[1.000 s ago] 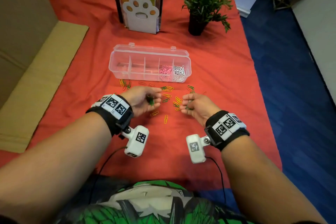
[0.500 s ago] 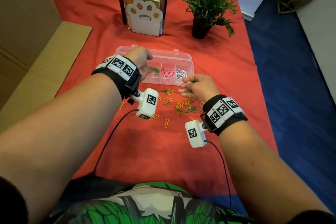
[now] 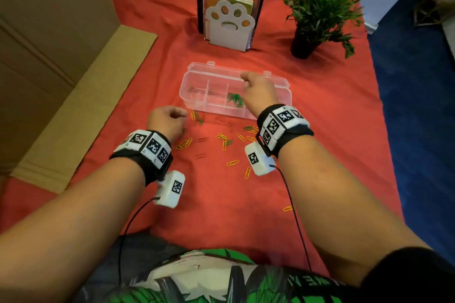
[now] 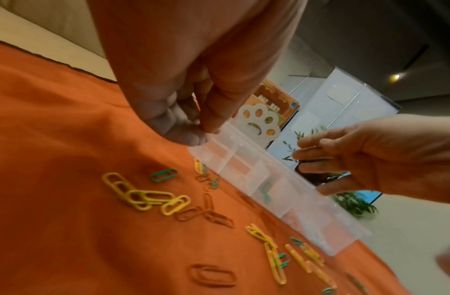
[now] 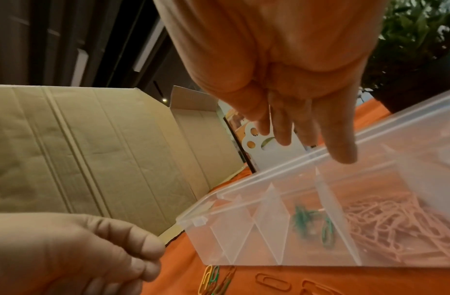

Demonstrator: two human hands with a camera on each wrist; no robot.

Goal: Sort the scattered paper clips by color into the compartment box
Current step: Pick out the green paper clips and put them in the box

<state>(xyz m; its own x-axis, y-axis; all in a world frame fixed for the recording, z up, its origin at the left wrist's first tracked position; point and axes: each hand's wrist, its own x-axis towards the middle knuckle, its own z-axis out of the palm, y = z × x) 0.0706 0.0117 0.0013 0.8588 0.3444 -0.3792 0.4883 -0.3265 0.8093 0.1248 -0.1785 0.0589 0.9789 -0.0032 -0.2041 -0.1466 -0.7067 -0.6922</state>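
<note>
A clear compartment box (image 3: 216, 109) lies open on the red cloth. My right hand (image 3: 253, 88) hovers over its right half with straight fingers (image 5: 344, 155), holding nothing. Below them green clips (image 5: 312, 221) lie in one compartment, beside a pile of pink clips (image 5: 395, 223). My left hand (image 3: 170, 119) hangs low over the cloth at the box's front left corner, fingers curled against the thumb (image 4: 193, 131), with no clip showing in them. Yellow clips (image 4: 143, 197), a green clip (image 4: 164, 175) and red clips (image 4: 213, 212) lie scattered in front of the box.
A paw-shaped bookend with books (image 3: 230, 23) and a potted plant (image 3: 317, 12) stand behind the box. Flattened cardboard (image 3: 81, 110) covers the left side. The table's right edge drops to blue floor (image 3: 418, 130).
My left hand has left the box and come down to the cloth at its front left corner. My right hand rose from the scattered clips to over the box and spread; green clips now lie in a compartment.
</note>
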